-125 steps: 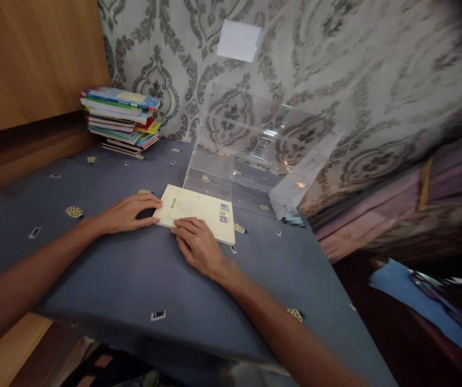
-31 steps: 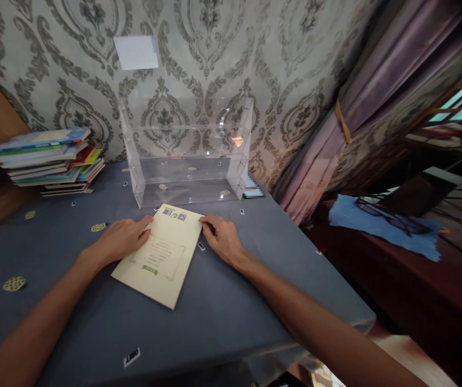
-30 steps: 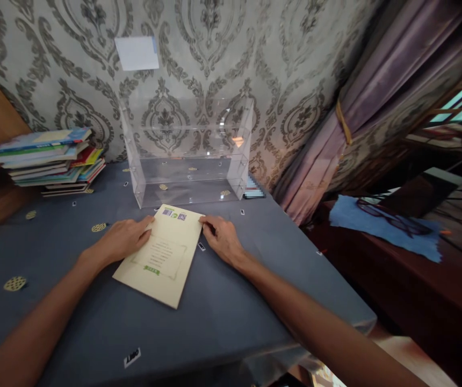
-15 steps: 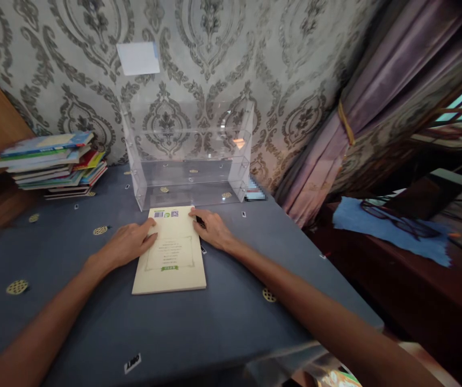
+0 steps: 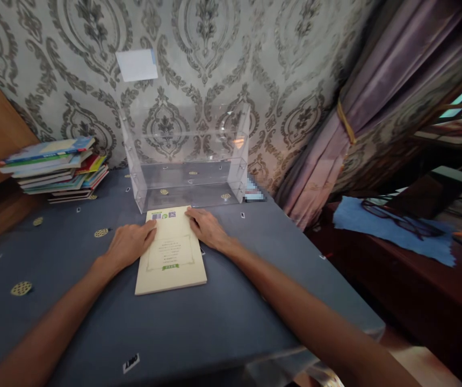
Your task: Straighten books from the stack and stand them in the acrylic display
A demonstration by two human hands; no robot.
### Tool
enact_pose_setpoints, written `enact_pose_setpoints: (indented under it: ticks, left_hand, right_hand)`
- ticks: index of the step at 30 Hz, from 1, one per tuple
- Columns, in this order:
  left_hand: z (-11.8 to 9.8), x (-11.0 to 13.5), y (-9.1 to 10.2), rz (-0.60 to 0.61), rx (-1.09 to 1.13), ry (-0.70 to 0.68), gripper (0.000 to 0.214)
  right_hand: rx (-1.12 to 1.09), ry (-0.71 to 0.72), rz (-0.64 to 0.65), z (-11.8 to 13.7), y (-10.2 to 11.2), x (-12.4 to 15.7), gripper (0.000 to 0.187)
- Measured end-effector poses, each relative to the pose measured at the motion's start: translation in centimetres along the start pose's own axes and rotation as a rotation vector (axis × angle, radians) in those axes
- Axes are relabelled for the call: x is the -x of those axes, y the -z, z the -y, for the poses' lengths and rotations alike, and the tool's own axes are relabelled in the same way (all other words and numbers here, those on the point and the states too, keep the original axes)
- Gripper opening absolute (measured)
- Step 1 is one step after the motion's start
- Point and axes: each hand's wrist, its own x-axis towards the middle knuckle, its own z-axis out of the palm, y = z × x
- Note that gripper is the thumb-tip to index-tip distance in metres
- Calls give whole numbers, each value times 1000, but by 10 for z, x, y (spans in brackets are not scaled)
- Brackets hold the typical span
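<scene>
1. Head view, where it lies: the cream booklet (image 5: 170, 252) lies flat on the blue-grey tablecloth (image 5: 231, 317), straight in front of the clear acrylic rack (image 5: 242, 161). Its short printed edge is just short of the rack's open front; I cannot tell whether they touch.
2. Head view, hands: the left hand (image 5: 130, 244) lies flat and loose with its fingertips on the booklet's left edge, near the end towards the rack. The right hand (image 5: 207, 228) is also flat and slack, with its fingers on the corner nearest the rack's right wall. Neither hand grips anything; both only press down.
3. Head view, the key relation: the booklet's long axis runs straight from the person to the rack, square to its front. The booklet lies between the two hands, ahead of the wrists. The right hand sits slightly nearer the rack than the left.
4. Head view, surroundings: a stack of books (image 5: 57, 169) lies well to the left of the rack, and a paper note (image 5: 137, 64) is on the wall above it. A curtain (image 5: 360, 107) hangs to its right.
5. Against the earlier pictures: four seconds ago the booklet lay crosswise along the rack's front. One second ago it lay skewed, with its far end turned right. Now it is squared and closer to the rack.
</scene>
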Motion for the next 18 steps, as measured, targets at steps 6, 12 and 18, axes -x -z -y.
enact_pose_setpoints:
  ticks: [6,12,18]
  left_hand:
    - [-5,-13,-4,-180,7,-88,33]
    - [-20,-39,-7,-221,47,-146,34]
    - [-50,-67,-8,-212,81,-219,36]
  right_hand:
    - [-109,-65,-74,-13,-1,-2,36]
    - [-196,-145,-92,-14,2,-4,37]
    - [-374,-143,-156,-16,3,-5,42]
